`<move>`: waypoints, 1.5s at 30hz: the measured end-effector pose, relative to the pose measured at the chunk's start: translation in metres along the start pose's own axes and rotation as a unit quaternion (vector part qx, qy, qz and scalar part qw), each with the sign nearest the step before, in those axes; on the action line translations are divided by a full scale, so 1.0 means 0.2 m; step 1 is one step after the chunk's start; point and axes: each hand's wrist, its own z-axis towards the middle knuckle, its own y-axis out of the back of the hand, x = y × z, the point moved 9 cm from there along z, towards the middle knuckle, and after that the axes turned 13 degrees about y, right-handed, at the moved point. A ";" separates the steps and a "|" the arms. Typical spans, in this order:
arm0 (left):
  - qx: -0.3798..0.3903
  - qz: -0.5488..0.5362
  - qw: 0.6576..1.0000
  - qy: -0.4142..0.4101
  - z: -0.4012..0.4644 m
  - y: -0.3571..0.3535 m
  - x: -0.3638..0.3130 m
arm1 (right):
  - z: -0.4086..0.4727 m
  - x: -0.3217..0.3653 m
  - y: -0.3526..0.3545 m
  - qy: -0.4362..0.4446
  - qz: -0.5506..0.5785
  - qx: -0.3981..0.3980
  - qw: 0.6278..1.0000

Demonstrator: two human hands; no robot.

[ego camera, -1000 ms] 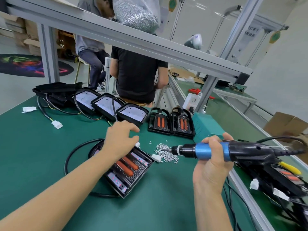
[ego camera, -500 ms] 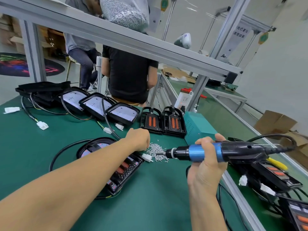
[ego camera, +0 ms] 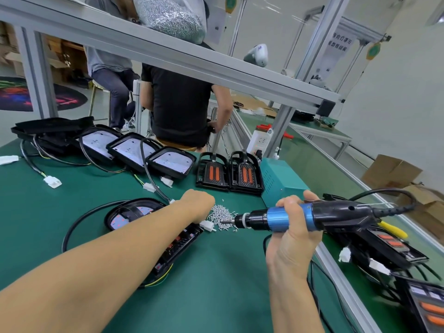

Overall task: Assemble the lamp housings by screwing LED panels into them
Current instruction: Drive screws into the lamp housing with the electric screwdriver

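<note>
Mid-frame, left hand (ego camera: pixel 198 204) reaching over the lamp housing (ego camera: pixel 153 227) to the screw pile (ego camera: pixel 222 216) on the green table (ego camera: pixel 216 284); fingers hidden behind the knuckles, so cannot tell whether apart or pinching. Right of centre, right hand (ego camera: pixel 294 227) wrapped tight round the blue electric screwdriver (ego camera: pixel 300 216), held level, tip at the pile's right edge. Housing at lower left of centre, partly under the forearm. Upper left, three more housings (ego camera: pixel 134 150) in a row.
</note>
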 end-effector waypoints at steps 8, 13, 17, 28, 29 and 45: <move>0.012 0.017 1.000 -0.017 -0.01 -0.03 -0.03 | 0.03 0.00 0.05 0.045 0.044 -0.020 0.998; 0.027 -0.003 1.000 0.015 -0.01 -0.03 0.01 | 0.02 0.01 0.05 0.053 0.028 -0.014 0.998; 0.062 -0.016 0.998 0.013 -0.03 -0.05 0.02 | 0.01 0.01 0.05 0.052 0.012 -0.011 0.998; 0.013 -0.651 0.753 0.101 -0.18 0.16 0.29 | -0.02 0.05 -0.01 0.036 0.087 -0.007 0.996; 0.035 -0.706 0.699 0.103 -0.22 0.14 0.31 | -0.02 0.05 -0.01 0.033 0.093 -0.007 0.995; 0.126 -0.911 0.384 0.082 -0.66 -0.03 0.51 | -0.19 0.01 -0.32 -0.040 0.237 0.014 0.971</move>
